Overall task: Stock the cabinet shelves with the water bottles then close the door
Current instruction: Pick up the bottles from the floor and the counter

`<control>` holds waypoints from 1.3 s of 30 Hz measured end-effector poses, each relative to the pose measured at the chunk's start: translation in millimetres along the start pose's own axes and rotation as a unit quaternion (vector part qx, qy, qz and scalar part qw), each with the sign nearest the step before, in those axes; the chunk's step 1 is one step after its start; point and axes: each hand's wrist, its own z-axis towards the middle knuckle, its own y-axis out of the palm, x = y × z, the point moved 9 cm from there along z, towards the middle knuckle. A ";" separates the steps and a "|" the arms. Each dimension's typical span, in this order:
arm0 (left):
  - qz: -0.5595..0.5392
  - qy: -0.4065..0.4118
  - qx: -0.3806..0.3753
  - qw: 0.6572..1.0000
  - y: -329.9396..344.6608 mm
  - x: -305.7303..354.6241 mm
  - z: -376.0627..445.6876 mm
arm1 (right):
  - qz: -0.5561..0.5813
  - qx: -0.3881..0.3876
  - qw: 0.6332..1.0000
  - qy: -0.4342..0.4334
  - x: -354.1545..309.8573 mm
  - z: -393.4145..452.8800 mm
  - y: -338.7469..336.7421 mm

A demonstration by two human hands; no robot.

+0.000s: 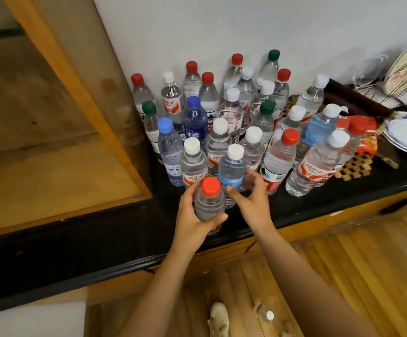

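We hold the red-capped bottle point(209, 203) upright in the left hand point(192, 220), long axis vertical, cap up, at the near edge of the black bench point(100, 242). The left grip is curled round its body. Our right hand point(251, 193) curls round the white-capped blue bottle point(231, 169), also upright. The open cabinet point(59, 152) stands at left.

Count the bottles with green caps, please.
3. The back bottle stands nearest the wall, the left bottle at the group's left edge, the middle bottle in its centre. More may be hidden.
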 end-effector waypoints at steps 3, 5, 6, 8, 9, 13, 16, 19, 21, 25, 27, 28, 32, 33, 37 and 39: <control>-0.015 -0.006 -0.008 1.000 3.6 -1.8 3.8 | -0.014 0.030 0.999 0.002 0.5 6.6 5.8; -0.014 -0.002 -0.018 1.000 6.0 -2.3 5.6 | -0.030 0.052 0.998 0.000 1.3 8.8 6.6; -0.012 -0.001 -0.021 1.000 6.9 -2.8 6.5 | -0.034 0.061 0.998 0.000 1.4 9.8 7.1; -0.007 -0.005 -0.021 1.000 6.9 -3.9 6.7 | -0.040 0.081 0.996 -0.002 0.2 10.5 7.6; -0.007 -0.007 -0.021 1.000 6.7 -4.9 6.7 | -0.045 0.093 0.995 -0.004 -0.7 10.9 7.4; -0.030 -0.011 -0.034 0.999 10.8 -4.0 5.2 | -0.072 0.126 0.989 0.000 -0.6 13.1 5.9; -0.040 -0.018 -0.027 0.999 6.9 -4.4 3.1 | -0.085 0.126 0.988 -0.009 0.2 13.8 4.9; -0.056 -0.041 0.003 0.998 -10.9 -13.4 -0.7 | -0.069 0.111 0.991 -0.015 2.1 11.0 0.9; -0.087 -0.064 0.046 0.993 -32.7 -21.2 -7.9 | -0.050 0.091 0.994 -0.010 5.1 7.3 0.2; -0.152 -0.108 0.110 0.976 -76.6 -38.6 -30.4 | -0.008 0.046 0.999 0.012 12.9 -5.1 7.1; -0.167 -0.119 0.136 0.969 -99.7 -45.9 -42.9 | 0.023 0.014 0.999 0.026 14.8 -13.7 18.5; -0.163 -0.116 0.148 0.968 -112.6 -47.3 -48.7 | 0.038 -0.004 0.999 0.033 14.4 -18.6 26.5; -0.143 -0.092 0.211 0.962 -170.1 -43.0 -67.4 | 0.107 -0.088 0.989 0.045 3.7 -36.9 72.3; -0.145 -0.085 0.222 0.960 -184.8 -41.0 -70.6 | 0.115 -0.110 0.986 0.044 -1.3 -41.0 86.5; -0.128 -0.051 0.255 0.957 -246.8 -31.0 -76.2 | 0.122 -0.190 0.974 0.024 -29.7 -55.0 151.2; -0.135 -0.036 0.276 0.951 -283.0 -27.0 -73.8 | 0.121 -0.211 0.970 0.015 -45.2 -60.0 187.3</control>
